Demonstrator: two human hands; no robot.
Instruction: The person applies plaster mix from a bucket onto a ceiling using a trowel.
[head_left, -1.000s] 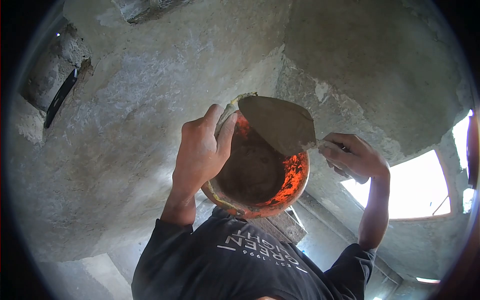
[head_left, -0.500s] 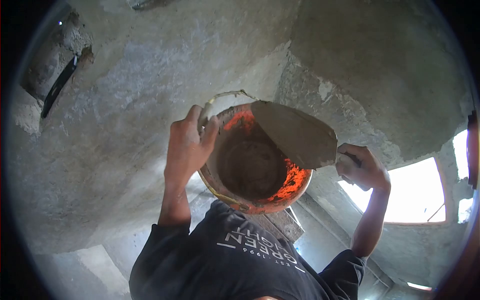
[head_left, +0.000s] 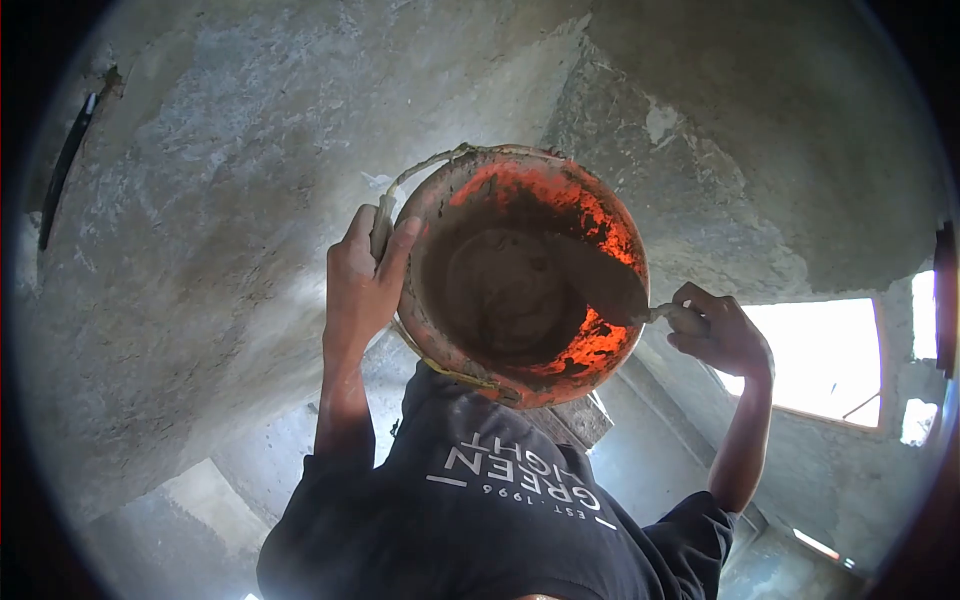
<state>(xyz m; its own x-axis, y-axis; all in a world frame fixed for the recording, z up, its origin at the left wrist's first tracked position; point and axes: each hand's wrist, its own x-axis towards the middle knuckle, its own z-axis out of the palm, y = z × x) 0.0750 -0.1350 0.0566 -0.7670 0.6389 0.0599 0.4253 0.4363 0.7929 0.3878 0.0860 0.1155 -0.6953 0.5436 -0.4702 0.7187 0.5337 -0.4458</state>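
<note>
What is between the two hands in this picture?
In the head view, the orange bucket lies between the left hand and the right hand, with the trowel blade reaching inside it.

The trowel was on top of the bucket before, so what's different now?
The trowel blade has dipped down inside the orange bucket, and the bucket now sits higher and tips its mouth more toward the camera. The left hand keeps its grip on the rim, the right hand on the trowel handle.
</note>
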